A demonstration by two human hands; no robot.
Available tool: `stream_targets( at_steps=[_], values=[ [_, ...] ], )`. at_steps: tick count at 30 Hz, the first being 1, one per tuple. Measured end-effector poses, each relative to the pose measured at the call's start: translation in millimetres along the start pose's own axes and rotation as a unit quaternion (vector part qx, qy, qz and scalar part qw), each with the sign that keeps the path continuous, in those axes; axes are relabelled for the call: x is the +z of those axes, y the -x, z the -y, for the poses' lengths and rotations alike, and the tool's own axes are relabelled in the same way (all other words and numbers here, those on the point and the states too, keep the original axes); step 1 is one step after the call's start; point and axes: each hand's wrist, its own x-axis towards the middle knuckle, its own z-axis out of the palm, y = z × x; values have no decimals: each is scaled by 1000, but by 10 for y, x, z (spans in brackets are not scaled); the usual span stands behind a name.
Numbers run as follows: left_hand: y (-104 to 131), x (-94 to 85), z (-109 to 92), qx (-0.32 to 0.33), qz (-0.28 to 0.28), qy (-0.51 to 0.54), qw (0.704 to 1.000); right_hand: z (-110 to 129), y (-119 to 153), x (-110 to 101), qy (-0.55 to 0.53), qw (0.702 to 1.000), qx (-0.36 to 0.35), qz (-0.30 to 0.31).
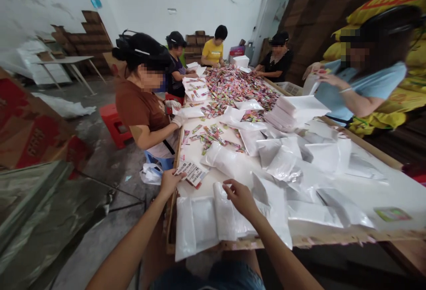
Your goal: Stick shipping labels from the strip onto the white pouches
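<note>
At the table's near left corner, my left hand [171,183] pinches the edge of some white printed labels [193,173] with barcodes, fanned over the tabletop. My right hand [240,196] is over a white plastic mailer bag [222,212], fingers apart and loosely bent, with nothing visible in them; whether the fingertips touch the bag I cannot tell. Left of it a flat white mailer [199,221] overhangs the front edge. A filled white mailer [222,159] lies just beyond the labels.
More white mailers [293,161] are heaped to the right, with a stack of them [293,110] behind. Small colourful packets [239,85] are piled mid-table. Several co-workers sit around the table, one in a brown shirt [143,108] at left. A wooden rim [333,237] edges the table.
</note>
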Motion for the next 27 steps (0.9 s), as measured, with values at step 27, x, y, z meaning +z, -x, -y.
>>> stream_targets(
  at_steps=[27],
  values=[
    [-231, -592, 3, -114, -86, 325, 935, 401, -1620, 1139, 372, 911, -111, 139]
  ],
)
